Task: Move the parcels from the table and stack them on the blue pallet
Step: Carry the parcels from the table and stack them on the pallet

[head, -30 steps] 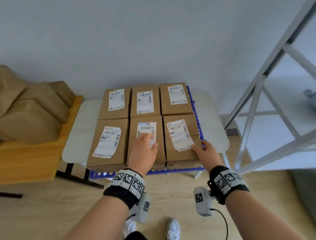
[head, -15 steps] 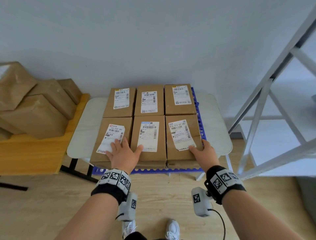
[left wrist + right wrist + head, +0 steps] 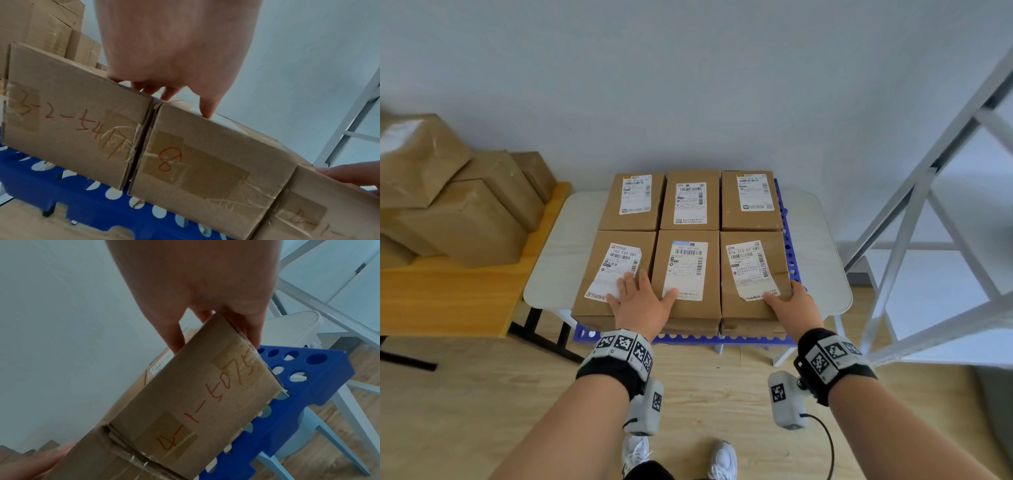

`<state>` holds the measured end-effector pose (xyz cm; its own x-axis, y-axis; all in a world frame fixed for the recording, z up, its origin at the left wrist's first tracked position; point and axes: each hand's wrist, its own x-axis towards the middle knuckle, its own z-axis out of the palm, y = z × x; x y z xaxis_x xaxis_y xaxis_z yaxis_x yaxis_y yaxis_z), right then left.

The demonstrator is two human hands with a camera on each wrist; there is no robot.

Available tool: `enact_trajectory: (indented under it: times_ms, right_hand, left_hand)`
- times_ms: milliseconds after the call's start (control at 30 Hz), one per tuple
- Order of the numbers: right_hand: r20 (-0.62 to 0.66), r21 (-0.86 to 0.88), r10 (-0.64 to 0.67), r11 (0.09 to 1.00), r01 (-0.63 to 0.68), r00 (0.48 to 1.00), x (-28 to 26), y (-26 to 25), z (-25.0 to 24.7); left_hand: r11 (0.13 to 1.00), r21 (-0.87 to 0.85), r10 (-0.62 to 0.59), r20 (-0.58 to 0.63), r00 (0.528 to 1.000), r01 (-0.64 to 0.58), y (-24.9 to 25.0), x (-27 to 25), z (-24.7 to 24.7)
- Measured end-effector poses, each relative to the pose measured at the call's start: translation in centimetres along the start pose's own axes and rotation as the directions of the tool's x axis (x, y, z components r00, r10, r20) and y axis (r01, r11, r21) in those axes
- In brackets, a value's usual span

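Six brown labelled parcels lie in two rows on the blue pallet [image 3: 722, 340], which sits on a white table [image 3: 820, 246]. My left hand [image 3: 642, 294] lies flat across the seam between the front left parcel [image 3: 599, 274] and the front middle parcel [image 3: 688, 274], fingers straight. The left wrist view shows that hand [image 3: 174, 68] touching the top edges of both parcels [image 3: 72, 123] [image 3: 205, 162]. My right hand [image 3: 791, 303] rests on the front right parcel [image 3: 750, 270] at its near right corner. Its thumb lies on top and its fingers [image 3: 252, 332] lie down the side of that parcel [image 3: 195, 402].
A pile of plain brown boxes [image 3: 458, 212] sits on a wooden bench [image 3: 448, 298] to the left. A white metal frame [image 3: 928, 212] stands on the right. The wall is close behind the table. My feet are on the wooden floor below.
My left hand has slid left from the middle parcel's label to the seam with the front left parcel. My right hand has stayed at the front right corner.
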<state>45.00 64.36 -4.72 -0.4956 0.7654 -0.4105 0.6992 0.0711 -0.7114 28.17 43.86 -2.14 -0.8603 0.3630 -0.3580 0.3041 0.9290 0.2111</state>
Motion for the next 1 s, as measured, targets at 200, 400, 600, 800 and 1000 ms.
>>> enact_trajectory:
  times_ms: [200, 400, 600, 800, 1000]
  right_hand:
    - [-0.065, -0.07, -0.008, 0.998, 0.004, 0.998, -1.3, -2.0, -0.3]
    - [-0.172, -0.062, -0.187, 0.982, 0.179, 0.967, -4.6, -7.7, 0.9]
    - [-0.059, -0.079, -0.367, 0.929, 0.362, 0.928, -9.1, -15.1, 7.6]
    - [0.153, -0.105, -0.465, 0.87, 0.482, 0.872, -15.9, -21.4, 19.8]
    - [0.281, -0.019, -0.502, 0.849, 0.528, 0.818, -23.1, -25.7, 32.0]
  left_hand:
    - [0.992, -0.113, 0.047, -0.036, 0.998, -0.051, -1.1, -0.5, -0.7]
    - [0.952, -0.295, 0.049, -0.121, 0.991, -0.083, -4.4, -1.0, -3.7]
    - [0.928, -0.353, 0.044, -0.205, 0.978, -0.116, -12.4, -2.1, -8.3]
    - [0.928, -0.372, -0.053, -0.164, 0.985, -0.012, -26.4, -4.4, -11.6]
    - [0.898, -0.421, -0.192, -0.12, 0.974, 0.126, -40.1, -8.2, -14.0]
